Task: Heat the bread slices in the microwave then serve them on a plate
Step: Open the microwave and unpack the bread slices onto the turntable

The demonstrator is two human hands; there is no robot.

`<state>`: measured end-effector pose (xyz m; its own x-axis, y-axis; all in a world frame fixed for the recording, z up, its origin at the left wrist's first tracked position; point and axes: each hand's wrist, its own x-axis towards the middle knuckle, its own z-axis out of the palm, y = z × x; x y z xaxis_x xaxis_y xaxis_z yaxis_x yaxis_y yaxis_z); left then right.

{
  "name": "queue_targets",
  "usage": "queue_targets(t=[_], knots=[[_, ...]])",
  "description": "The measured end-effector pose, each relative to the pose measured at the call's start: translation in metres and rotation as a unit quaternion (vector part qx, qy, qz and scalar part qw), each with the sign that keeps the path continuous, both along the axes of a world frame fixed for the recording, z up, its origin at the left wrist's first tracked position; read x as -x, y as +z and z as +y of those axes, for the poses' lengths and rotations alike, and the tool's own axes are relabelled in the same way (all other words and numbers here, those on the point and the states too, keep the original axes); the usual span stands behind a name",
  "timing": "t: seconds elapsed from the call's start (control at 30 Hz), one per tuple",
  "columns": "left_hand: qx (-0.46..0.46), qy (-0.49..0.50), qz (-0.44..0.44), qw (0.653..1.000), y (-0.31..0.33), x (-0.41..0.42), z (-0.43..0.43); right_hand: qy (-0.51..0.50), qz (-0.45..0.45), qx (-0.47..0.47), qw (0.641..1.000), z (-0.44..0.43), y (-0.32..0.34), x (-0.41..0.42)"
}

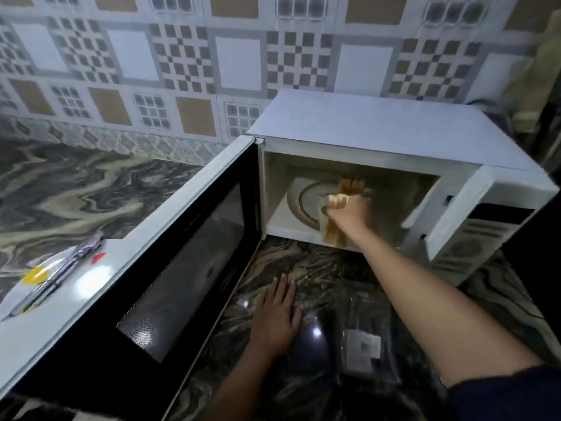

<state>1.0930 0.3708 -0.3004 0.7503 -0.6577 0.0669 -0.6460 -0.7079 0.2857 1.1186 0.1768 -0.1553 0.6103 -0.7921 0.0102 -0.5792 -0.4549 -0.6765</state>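
Note:
A white microwave (379,129) stands on the marble counter with its door (170,268) swung wide open to the left. My right hand (352,215) reaches into the cavity and grips a stack of bread slices (337,202) over the glass turntable (306,202). The slices' brown crusts show above and below my fingers. My left hand (277,317) lies flat on the counter in front of the microwave, fingers spread, holding nothing. A clear empty bread bag (364,335) lies on the counter just right of that hand.
The open door blocks the space to the left of the cavity. Beyond it, at far left, sits a white plate (27,296) with metal tongs (60,275) across it. A patterned tiled wall (182,71) runs behind the counter.

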Motion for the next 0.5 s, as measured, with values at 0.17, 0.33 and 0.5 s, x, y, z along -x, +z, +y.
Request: queue_targets(t=[0.17, 0.33, 0.5], knots=[[0.004, -0.036, 0.034, 0.999, -0.002, -0.033, -0.033, -0.022, 0.056, 0.015, 0.998, -0.024, -0.002, -0.044], [0.009, -0.033, 0.002, 0.999, -0.010, -0.038, -0.038, 0.019, 0.055, -0.089, 0.994, -0.036, -0.008, -0.071], [0.044, -0.040, 0.019, 0.998, -0.008, -0.041, -0.035, -0.009, 0.068, 0.002, 0.998, -0.040, -0.001, -0.098]])
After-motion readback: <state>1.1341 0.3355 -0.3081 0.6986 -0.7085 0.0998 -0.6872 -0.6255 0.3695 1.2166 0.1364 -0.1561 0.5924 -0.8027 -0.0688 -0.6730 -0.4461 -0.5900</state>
